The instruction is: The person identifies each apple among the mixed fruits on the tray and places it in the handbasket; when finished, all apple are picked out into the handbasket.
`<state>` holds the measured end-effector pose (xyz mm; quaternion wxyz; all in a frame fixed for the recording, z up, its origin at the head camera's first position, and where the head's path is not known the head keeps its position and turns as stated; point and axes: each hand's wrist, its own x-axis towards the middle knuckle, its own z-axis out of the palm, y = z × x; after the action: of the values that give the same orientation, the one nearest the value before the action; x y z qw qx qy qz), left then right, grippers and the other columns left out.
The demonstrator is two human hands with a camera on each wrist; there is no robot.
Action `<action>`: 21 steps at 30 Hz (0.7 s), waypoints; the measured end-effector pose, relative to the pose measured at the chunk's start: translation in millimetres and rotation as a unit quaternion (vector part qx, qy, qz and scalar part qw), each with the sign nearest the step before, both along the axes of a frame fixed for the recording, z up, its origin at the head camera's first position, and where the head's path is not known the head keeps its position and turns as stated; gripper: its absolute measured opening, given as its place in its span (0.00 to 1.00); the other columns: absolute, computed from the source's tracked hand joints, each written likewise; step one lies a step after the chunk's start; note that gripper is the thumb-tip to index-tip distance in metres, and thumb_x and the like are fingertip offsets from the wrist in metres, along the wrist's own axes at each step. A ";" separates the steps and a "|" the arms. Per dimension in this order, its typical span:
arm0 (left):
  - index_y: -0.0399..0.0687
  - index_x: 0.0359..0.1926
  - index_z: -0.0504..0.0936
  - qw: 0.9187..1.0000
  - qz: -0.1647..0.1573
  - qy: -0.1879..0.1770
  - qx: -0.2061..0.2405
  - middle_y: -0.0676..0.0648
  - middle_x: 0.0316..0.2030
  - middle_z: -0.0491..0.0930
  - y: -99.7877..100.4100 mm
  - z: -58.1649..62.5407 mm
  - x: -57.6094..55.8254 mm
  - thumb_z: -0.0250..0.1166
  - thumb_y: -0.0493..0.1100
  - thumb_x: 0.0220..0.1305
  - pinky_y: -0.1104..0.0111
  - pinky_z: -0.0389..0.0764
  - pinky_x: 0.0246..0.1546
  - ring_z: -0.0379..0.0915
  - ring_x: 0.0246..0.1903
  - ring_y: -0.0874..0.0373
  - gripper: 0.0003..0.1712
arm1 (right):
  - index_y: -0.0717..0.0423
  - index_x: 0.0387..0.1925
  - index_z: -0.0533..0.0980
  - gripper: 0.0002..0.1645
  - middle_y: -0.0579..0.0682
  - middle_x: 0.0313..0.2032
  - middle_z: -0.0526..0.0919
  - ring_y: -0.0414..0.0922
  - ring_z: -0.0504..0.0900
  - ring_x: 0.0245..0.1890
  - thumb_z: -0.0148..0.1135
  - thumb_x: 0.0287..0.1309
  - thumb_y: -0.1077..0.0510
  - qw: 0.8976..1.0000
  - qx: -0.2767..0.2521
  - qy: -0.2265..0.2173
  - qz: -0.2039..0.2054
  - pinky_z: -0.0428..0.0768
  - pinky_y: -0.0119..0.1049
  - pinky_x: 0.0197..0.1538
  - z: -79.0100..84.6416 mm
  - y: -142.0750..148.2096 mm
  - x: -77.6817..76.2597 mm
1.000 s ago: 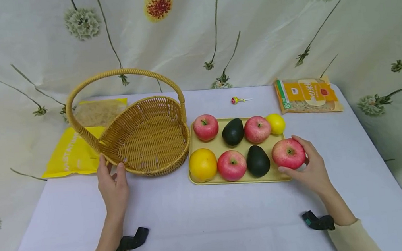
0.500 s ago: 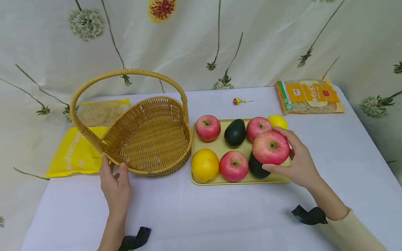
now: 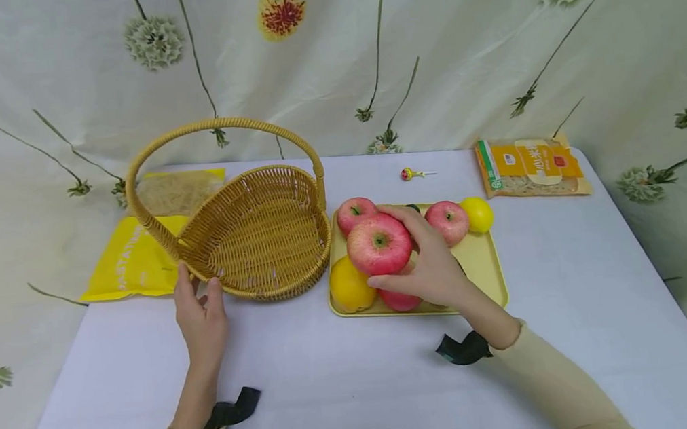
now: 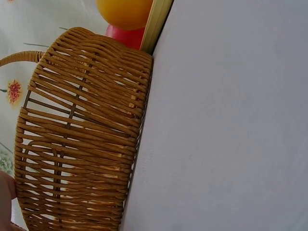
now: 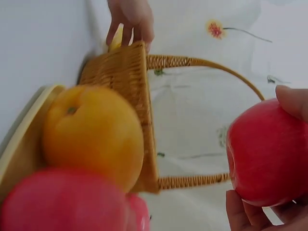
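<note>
My right hand (image 3: 437,267) grips a red apple (image 3: 379,249) between thumb and fingers, above the left part of the yellow tray (image 3: 488,270). In the right wrist view the held apple (image 5: 267,154) is at the right, beyond an orange (image 5: 94,139). My left hand (image 3: 202,325) holds the near left rim of a wicker basket (image 3: 261,249), thumb and fingers about the edge. The basket has a tall arched handle and nothing inside. On the tray lie the orange, several apples (image 3: 447,222) and a lemon (image 3: 478,215); my right hand mostly hides the avocados.
Yellow pasta bags (image 3: 133,263) lie left of the basket. At the back are a lollipop (image 3: 416,173) and an orange grain bag (image 3: 532,167). A flowered cloth (image 3: 319,73) hangs behind the white table (image 3: 334,392). The basket's right side stands close by the tray.
My right hand has lifted the apple from the tray's right end and carried it left over the other fruit. My left hand stays at the basket rim.
</note>
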<state>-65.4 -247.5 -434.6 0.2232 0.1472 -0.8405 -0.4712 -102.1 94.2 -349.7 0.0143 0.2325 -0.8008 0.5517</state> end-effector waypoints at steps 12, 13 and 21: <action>0.43 0.77 0.47 1.000 -0.004 -0.007 0.009 0.39 0.73 0.54 4.9 -1.6 -2.1 0.49 0.48 0.73 0.46 0.66 0.60 0.59 0.70 0.43 0.38 | 0.50 0.68 0.63 0.54 0.45 0.62 0.71 0.42 0.70 0.60 0.80 0.39 0.48 0.999 0.043 0.028 0.012 0.75 0.43 0.59 6.5 -91.5 -25.8; 0.43 0.77 0.47 1.000 -0.003 -0.009 0.008 0.39 0.74 0.54 4.5 -1.3 -1.9 0.49 0.49 0.74 0.46 0.66 0.60 0.59 0.70 0.43 0.38 | 0.49 0.68 0.63 0.54 0.45 0.62 0.71 0.42 0.69 0.61 0.80 0.40 0.48 0.998 0.050 0.028 0.012 0.75 0.43 0.59 5.7 -99.9 -29.2; 0.43 0.77 0.46 1.000 -0.002 -0.013 0.007 0.38 0.74 0.53 0.7 1.3 0.5 0.49 0.48 0.74 0.42 0.66 0.61 0.58 0.70 0.41 0.38 | 0.50 0.68 0.63 0.52 0.48 0.64 0.70 0.46 0.66 0.63 0.79 0.42 0.47 0.996 0.087 0.008 -0.006 0.72 0.41 0.61 -5.5 -160.6 -64.6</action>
<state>-64.9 -246.8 -433.3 0.2106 0.1527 -0.8403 -0.4757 -166.7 -66.5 -355.3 0.0040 0.2325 -0.8469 0.4783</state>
